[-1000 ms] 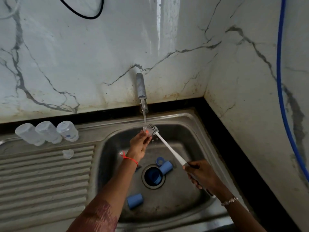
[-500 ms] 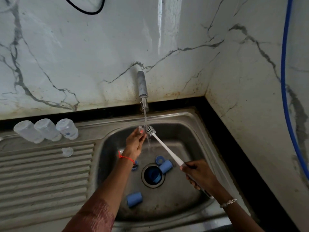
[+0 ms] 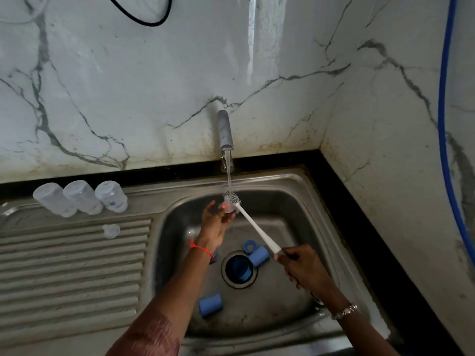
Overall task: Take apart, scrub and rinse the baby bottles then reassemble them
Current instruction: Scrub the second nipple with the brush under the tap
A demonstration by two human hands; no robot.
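My left hand (image 3: 217, 222) pinches a small clear teat (image 3: 227, 204) under the running tap (image 3: 225, 131). My right hand (image 3: 302, 269) grips the handle of a white bottle brush (image 3: 257, 228), and its bristle head touches the teat in the stream. Three clear bottle bodies (image 3: 81, 196) stand upside down on the drainboard at the back left. A second clear teat (image 3: 111, 230) lies on the ribbed drainboard. Blue caps lie in the sink basin: one (image 3: 210, 304) at the front, one (image 3: 258, 256) beside the drain, and a blue ring (image 3: 249, 245) behind it.
A stainless sink (image 3: 295, 201) sits in a corner of marble walls. Something blue sits in its drain (image 3: 239, 269). The ribbed drainboard (image 3: 64, 265) spreads to the left. A blue hose (image 3: 444, 124) hangs down the right wall and a black cable (image 3: 144, 18) loops at the top.
The brush head and the teat stay under the stream with small scrubbing shifts. The view has tilted slightly; both hands keep their grips.
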